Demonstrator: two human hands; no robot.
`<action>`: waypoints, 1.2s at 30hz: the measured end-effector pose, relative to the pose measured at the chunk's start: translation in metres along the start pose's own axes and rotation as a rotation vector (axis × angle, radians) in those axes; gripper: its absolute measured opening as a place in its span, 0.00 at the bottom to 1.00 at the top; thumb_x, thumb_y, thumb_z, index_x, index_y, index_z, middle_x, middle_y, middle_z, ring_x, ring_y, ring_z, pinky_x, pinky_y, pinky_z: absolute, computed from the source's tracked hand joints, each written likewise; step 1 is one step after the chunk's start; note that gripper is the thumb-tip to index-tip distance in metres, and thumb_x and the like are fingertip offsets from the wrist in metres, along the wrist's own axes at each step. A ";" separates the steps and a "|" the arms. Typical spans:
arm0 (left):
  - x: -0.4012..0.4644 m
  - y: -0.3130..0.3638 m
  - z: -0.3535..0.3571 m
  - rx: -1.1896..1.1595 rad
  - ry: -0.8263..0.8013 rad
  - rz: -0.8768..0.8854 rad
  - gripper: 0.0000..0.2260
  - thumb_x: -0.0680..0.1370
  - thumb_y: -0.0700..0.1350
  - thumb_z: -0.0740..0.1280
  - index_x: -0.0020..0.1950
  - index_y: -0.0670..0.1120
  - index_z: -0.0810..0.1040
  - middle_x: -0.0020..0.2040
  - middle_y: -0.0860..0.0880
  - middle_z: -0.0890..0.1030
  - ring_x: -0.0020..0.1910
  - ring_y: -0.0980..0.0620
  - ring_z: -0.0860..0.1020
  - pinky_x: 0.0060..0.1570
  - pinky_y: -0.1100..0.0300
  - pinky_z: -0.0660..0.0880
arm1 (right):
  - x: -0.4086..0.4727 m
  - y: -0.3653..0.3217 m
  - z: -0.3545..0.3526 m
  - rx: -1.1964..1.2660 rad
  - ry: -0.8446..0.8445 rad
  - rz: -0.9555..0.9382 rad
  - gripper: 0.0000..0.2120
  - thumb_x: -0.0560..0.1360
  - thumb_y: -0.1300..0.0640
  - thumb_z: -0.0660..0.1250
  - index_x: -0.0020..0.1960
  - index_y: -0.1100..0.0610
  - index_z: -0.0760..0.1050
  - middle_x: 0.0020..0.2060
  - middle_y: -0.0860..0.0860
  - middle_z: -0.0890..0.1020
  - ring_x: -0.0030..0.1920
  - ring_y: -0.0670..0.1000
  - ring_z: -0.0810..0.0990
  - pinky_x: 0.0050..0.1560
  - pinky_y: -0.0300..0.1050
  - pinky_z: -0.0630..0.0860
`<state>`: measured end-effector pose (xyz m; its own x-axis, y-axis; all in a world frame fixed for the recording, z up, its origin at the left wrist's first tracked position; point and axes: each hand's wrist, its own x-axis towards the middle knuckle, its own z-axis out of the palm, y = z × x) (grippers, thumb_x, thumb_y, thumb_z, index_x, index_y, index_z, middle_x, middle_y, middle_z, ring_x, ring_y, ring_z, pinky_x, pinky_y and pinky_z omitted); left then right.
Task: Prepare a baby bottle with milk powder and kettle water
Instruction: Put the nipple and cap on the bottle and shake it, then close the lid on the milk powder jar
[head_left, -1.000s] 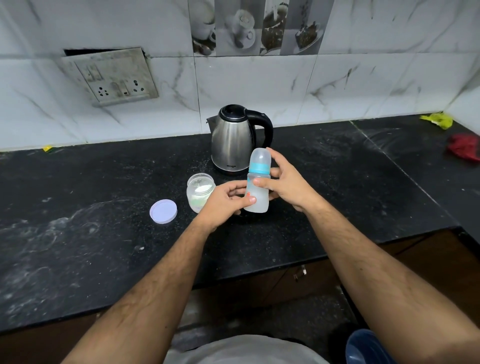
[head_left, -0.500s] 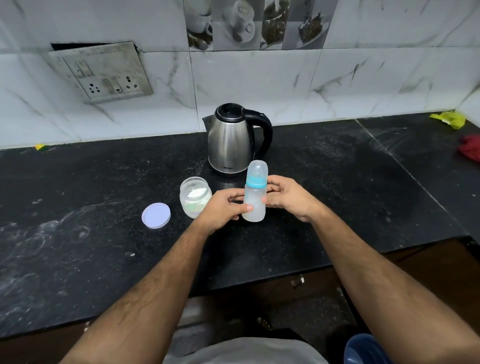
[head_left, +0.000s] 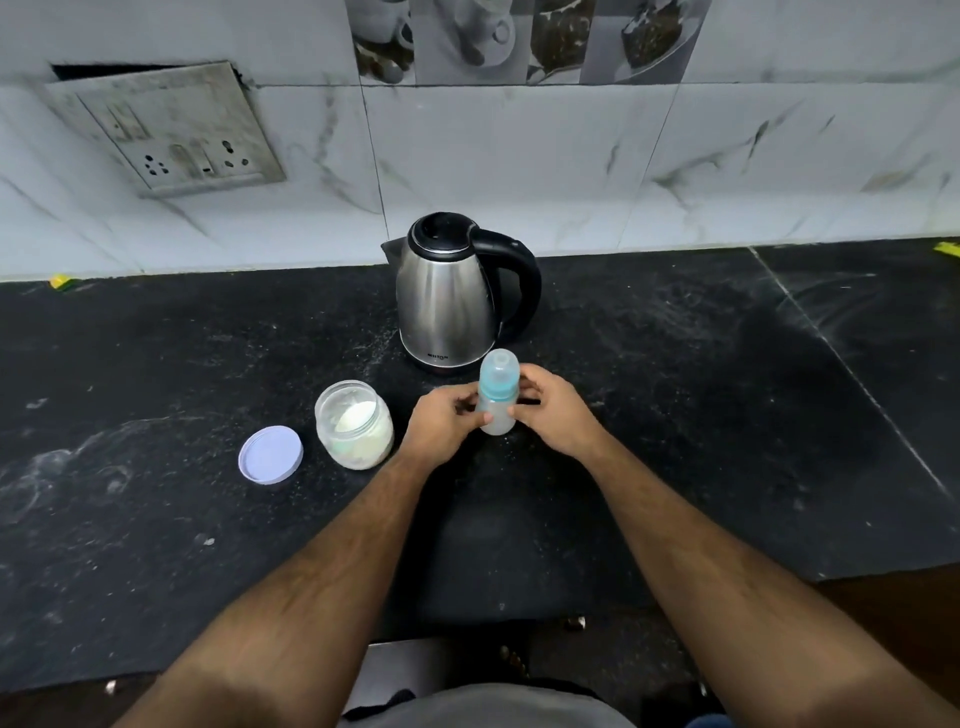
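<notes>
A small baby bottle (head_left: 497, 400) with a clear cap and a blue ring stands upright on the black counter (head_left: 675, 415), holding pale liquid. My left hand (head_left: 441, 423) grips its lower body from the left. From the right, my right hand (head_left: 553, 410) holds it with fingers curled around its back. Just behind the bottle is a steel kettle (head_left: 447, 296) with a black handle, lid down. An open glass jar of milk powder (head_left: 356, 423) sits left of my left hand, its lilac lid (head_left: 270, 454) lying flat further left.
A tiled wall with a switch and socket plate (head_left: 171, 127) runs along the back of the counter. A yellow scrap (head_left: 948, 249) lies at the far right edge. White powder dust marks the counter. The counter's front edge runs below my forearms.
The bottle has come down from a tilted, raised hold to stand upright on the counter, both hands still on it. The camera has tipped downward and closer.
</notes>
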<state>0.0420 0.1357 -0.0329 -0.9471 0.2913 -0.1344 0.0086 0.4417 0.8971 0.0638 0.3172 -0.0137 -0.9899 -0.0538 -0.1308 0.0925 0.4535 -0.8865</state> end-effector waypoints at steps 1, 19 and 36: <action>0.005 0.000 0.002 0.008 0.013 0.002 0.19 0.74 0.40 0.74 0.64 0.51 0.81 0.44 0.60 0.82 0.36 0.71 0.76 0.47 0.63 0.74 | 0.006 0.000 -0.001 -0.019 0.002 -0.003 0.25 0.74 0.70 0.69 0.69 0.56 0.73 0.60 0.50 0.81 0.59 0.45 0.79 0.55 0.32 0.74; 0.030 0.000 0.017 0.046 0.133 -0.091 0.20 0.76 0.42 0.72 0.67 0.51 0.78 0.47 0.56 0.82 0.40 0.59 0.77 0.57 0.52 0.77 | 0.038 0.018 -0.007 -0.063 -0.004 0.011 0.28 0.74 0.70 0.67 0.72 0.55 0.70 0.65 0.53 0.79 0.64 0.50 0.79 0.65 0.45 0.75; -0.116 -0.067 -0.018 0.280 0.463 -0.238 0.09 0.78 0.51 0.68 0.57 0.54 0.83 0.51 0.56 0.85 0.49 0.56 0.81 0.53 0.56 0.77 | -0.030 -0.002 0.085 -0.242 0.141 -0.202 0.07 0.73 0.59 0.72 0.51 0.54 0.78 0.41 0.46 0.77 0.37 0.46 0.77 0.43 0.47 0.79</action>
<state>0.1456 0.0567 -0.0700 -0.9741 -0.2166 -0.0643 -0.1970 0.6749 0.7111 0.1025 0.2417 -0.0455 -0.9923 -0.0481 0.1144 -0.1184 0.6451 -0.7548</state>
